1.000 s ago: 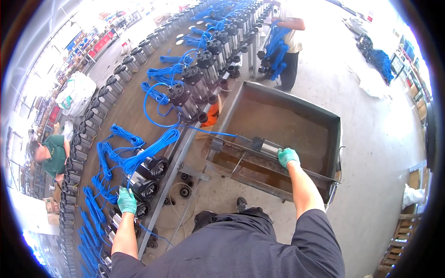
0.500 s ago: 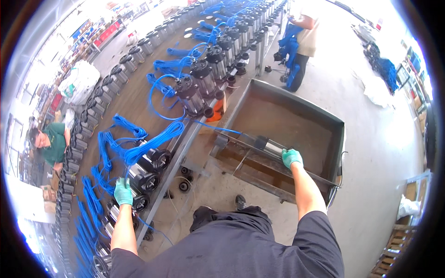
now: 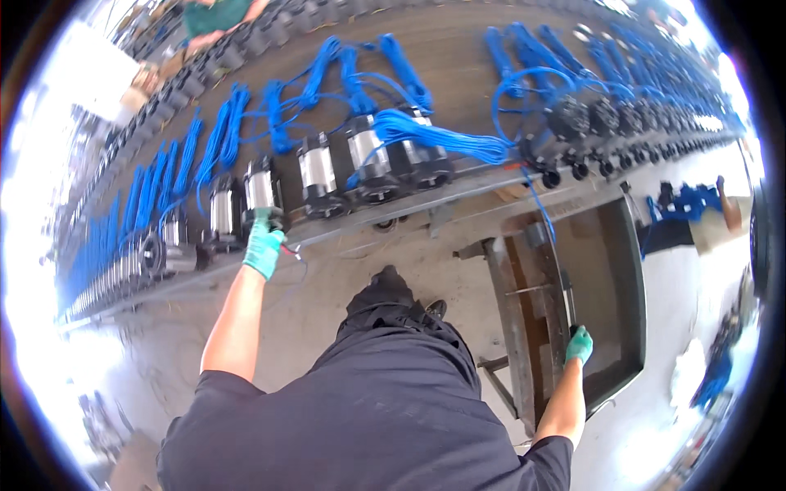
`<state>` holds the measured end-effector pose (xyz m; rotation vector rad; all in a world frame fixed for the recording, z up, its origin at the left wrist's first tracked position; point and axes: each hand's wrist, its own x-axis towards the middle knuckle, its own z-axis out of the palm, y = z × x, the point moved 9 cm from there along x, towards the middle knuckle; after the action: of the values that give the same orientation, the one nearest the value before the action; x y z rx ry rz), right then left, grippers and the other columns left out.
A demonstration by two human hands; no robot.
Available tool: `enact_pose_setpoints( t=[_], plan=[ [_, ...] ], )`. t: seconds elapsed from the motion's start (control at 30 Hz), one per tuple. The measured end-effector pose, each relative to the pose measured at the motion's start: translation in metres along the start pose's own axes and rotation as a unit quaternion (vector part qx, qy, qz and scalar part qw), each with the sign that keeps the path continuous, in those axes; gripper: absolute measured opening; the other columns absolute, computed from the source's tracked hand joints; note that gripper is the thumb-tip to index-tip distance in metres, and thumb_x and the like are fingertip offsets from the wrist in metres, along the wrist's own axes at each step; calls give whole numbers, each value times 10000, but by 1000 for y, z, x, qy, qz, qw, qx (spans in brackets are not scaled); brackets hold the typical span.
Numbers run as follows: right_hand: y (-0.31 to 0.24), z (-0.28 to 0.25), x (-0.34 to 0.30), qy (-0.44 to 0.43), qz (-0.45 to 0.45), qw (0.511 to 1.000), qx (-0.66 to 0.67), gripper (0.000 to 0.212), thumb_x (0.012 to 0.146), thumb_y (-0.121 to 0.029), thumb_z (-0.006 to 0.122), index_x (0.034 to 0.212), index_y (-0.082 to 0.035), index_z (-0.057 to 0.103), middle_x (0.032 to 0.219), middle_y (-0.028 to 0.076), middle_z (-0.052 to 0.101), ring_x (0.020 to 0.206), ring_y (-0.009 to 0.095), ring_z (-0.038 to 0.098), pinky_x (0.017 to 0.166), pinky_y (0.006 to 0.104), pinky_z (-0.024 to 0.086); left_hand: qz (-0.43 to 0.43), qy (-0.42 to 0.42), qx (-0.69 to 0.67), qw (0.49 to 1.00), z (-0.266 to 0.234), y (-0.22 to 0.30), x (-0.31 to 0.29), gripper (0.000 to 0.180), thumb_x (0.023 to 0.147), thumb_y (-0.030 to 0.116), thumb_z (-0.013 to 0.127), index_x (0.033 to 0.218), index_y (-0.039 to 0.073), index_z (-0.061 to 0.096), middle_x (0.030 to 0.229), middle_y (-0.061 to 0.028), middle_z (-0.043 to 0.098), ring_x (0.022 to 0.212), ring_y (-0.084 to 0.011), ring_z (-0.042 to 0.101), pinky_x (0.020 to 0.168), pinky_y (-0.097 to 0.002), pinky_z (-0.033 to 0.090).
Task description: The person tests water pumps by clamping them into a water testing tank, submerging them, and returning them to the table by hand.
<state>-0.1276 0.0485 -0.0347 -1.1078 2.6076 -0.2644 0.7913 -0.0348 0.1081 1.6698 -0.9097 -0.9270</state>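
My left hand (image 3: 263, 250), in a green glove, is closed at the near dark end of a silver-and-black cylindrical motor (image 3: 262, 190) on the bench. A thin wire with a red piece (image 3: 288, 249) sticks out beside the fingers; what they hold is blurred. Far to the right, my right hand (image 3: 579, 345), also gloved, is closed on the near end of a slim metal motor (image 3: 570, 307) lying along the rail of a water trough (image 3: 637, 319). A blue cable (image 3: 538, 200) runs from the bench down to the trough.
Several similar motors line the bench edge, with blue cable bundles (image 3: 274, 114) behind them. One bundle (image 3: 450, 141) lies across the motors. Upright pumps (image 3: 573, 123) stand at the right of the bench. Another person's arm (image 3: 729, 209) shows beyond the trough. A metal bench rail (image 3: 360, 219) runs in front.
The view has swung left, so the bench now spans the upper part and the trough sits at the right. My left hand has moved to another motor; my right stays at the trough.
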Motion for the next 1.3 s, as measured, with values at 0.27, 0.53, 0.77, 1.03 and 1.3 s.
enact_pose_setpoints(
  t=[0.27,0.53,0.77,1.03,1.3],
  plan=[
    [-222,-56,-53,34,-155,944,291,401,1043,-310,541,1228,22,670,1135,120,728,1017,207,663,924,352,508,-118,90,-277,949,10,-70,-27,398,827,-147,594,1150,85,595,1080,-42,657,967,-153,625,887,-300,527],
    [-625,0,-311,-264,-585,735,221,388,894,-129,684,1272,-59,636,1218,189,661,1087,369,656,933,399,534,-64,135,-66,987,32,-103,5,346,875,-110,649,1155,65,547,977,-58,660,761,-135,619,658,-293,526],
    [-705,35,-438,-158,-788,584,113,316,831,-154,686,1136,-70,677,1128,117,644,1057,313,624,895,410,512,-43,181,33,982,40,-87,5,159,886,-15,696,1029,33,644,799,-59,666,664,-130,597,592,-307,491],
    [-729,85,-425,-153,-771,618,8,289,845,-190,703,1121,-104,697,1183,117,644,1107,348,604,931,462,496,10,122,353,928,46,-78,13,247,901,251,673,1070,74,708,1051,-169,694,963,-377,656,828,-466,530],
    [-726,93,-420,-177,-746,641,26,333,813,-115,706,1143,-78,687,1114,144,635,1009,370,607,867,470,524,-40,7,410,911,71,-86,27,280,903,272,633,1096,81,702,1102,-171,680,1002,-373,663,862,-475,536]
  ],
)
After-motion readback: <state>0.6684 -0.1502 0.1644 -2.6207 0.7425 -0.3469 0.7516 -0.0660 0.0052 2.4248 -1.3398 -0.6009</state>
